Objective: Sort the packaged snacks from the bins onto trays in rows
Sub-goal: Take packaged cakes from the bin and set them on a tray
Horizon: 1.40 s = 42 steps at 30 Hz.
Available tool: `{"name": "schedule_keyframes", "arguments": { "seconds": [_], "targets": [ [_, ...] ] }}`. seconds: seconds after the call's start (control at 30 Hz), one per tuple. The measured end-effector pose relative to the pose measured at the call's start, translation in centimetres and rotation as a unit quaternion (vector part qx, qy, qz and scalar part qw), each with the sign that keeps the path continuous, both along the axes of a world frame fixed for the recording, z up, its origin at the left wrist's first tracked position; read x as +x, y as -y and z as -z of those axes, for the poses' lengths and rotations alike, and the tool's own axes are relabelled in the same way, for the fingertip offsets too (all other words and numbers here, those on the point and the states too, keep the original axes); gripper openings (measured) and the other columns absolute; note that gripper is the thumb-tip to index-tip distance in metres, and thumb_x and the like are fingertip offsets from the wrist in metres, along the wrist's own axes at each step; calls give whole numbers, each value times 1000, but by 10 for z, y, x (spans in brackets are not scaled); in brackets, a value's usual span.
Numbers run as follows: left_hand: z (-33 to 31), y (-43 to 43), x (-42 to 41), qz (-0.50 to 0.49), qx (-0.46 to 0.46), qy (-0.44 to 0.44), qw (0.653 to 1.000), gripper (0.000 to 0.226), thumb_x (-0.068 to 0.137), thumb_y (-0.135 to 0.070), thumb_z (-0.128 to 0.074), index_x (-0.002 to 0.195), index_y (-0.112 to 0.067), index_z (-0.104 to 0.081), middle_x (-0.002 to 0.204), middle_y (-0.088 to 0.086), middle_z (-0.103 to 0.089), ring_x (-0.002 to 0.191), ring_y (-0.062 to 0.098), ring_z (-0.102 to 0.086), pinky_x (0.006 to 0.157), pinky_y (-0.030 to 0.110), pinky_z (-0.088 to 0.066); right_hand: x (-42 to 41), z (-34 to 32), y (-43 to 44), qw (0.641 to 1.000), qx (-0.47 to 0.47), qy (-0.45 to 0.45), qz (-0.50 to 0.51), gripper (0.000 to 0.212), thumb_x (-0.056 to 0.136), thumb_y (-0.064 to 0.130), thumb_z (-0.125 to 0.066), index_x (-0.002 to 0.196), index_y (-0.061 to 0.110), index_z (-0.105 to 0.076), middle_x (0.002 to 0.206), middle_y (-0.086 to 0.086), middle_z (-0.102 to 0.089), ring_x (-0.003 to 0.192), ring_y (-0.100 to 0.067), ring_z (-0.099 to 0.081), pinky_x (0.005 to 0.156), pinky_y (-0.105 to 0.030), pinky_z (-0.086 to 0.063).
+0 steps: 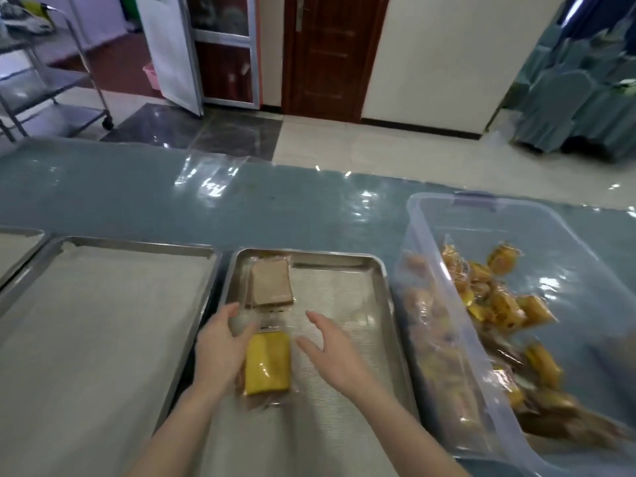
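A steel tray (375,304) lies in front of me. A brown packaged snack (272,282) sits at its far left corner, and a yellow packaged snack (267,363) lies just below it in the same column. My left hand (222,349) rests against the yellow pack's left edge, fingers curled on it. My right hand (330,352) hovers open just right of the pack, apart from it. A clear plastic bin (433,256) at the right holds several yellow and brown wrapped snacks (506,304).
A larger steel tray (103,321) lined with paper lies to the left, with the corner of another tray (17,246) beyond it. Clear plastic film (213,177) lies on the blue table's far side. A metal cart (51,87) stands on the floor.
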<state>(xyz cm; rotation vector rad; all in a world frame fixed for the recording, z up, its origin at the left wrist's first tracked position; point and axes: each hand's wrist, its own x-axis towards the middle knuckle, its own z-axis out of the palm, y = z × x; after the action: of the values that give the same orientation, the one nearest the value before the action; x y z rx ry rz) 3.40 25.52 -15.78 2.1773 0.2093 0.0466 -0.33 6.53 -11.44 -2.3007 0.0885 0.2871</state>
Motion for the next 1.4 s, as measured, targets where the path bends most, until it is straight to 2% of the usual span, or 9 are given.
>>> {"name": "schedule_keyframes", "arguments": {
  "seconds": [0.17, 0.33, 0.5, 0.63, 0.77, 0.97, 1.2, 1.3, 1.4],
  "targets": [
    [-60, 77, 15, 105, -94, 86, 986, 14, 86, -24, -69, 99, -29, -66, 89, -16, -70, 85, 0, -66, 77, 21, -51, -32, -82, 86, 987, -41, 153, -21, 33, 93, 30, -61, 125, 25, -60, 121, 14, -60, 109, 12, -49, 95, -6, -33],
    [-109, 190, 7, 216, -134, 147, 956, 14, 83, -13, -70, 86, -27, -69, 76, -13, -70, 74, 0, -64, 69, 13, -49, -56, -124, 199, 978, -57, 194, 55, 21, 91, 26, -62, 111, 26, -68, 104, 14, -68, 99, 0, -62, 88, -24, -50],
    [-136, 284, 2, 262, -117, 175, 942, 17, 85, -19, -68, 83, -35, -65, 75, -15, -67, 73, -4, -63, 66, 10, -49, -47, -105, 299, 971, -130, 156, 126, 18, 90, 26, -63, 107, 25, -69, 98, 14, -70, 88, 0, -63, 82, -24, -52],
    [-132, 344, 19, 280, -65, 127, 949, 10, 88, -19, -64, 96, -25, -65, 84, -13, -66, 77, 2, -64, 74, 23, -54, -11, -73, 337, 971, -160, 136, 112, 36, 88, 40, -64, 121, 27, -60, 115, 6, -61, 94, -10, -60, 80, -25, -47],
    [-116, 374, 43, 237, -35, 78, 968, 13, 90, -17, -60, 101, -25, -63, 89, -8, -66, 81, 9, -64, 74, 28, -55, 35, -41, 339, 973, -192, 121, 41, 61, 83, 39, -69, 138, 26, -45, 135, 2, -49, 124, -18, -46, 101, -34, -43],
    [-97, 378, 70, 193, 40, 50, 979, 16, 90, -29, -61, 104, -33, -55, 89, -15, -62, 78, 2, -60, 67, 23, -51, 69, -2, 336, 968, -216, 130, 2, 71, 77, 30, -76, 138, 30, -40, 127, 2, -51, 115, -22, -50, 92, -36, -48],
    [-100, 385, 84, 186, 53, 2, 981, 40, 93, -47, -54, 123, -21, -52, 108, -3, -60, 87, 8, -58, 68, 21, -45, 88, -20, 364, 979, -35, 180, 92, 57, 75, 34, -79, 126, 30, -53, 111, 12, -59, 95, -4, -55, 81, -18, -46],
    [-109, 393, 81, 242, -68, -50, 966, 50, 87, -60, -55, 127, -31, -48, 115, -10, -59, 93, 3, -60, 70, 23, -53, 89, -36, 369, 970, 42, 215, 109, 59, 73, 31, -81, 126, 31, -54, 114, 14, -58, 99, -1, -55, 83, -14, -44],
    [-114, 393, 80, 231, -182, -70, 953, 52, 82, -51, -69, 124, -29, -48, 116, -4, -62, 92, 14, -69, 71, 39, -61, 87, -43, 364, 975, 68, 208, 49, 71, 70, 30, -83, 132, 34, -50, 119, 16, -55, 106, -1, -53, 84, -17, -49]
  ]
}}
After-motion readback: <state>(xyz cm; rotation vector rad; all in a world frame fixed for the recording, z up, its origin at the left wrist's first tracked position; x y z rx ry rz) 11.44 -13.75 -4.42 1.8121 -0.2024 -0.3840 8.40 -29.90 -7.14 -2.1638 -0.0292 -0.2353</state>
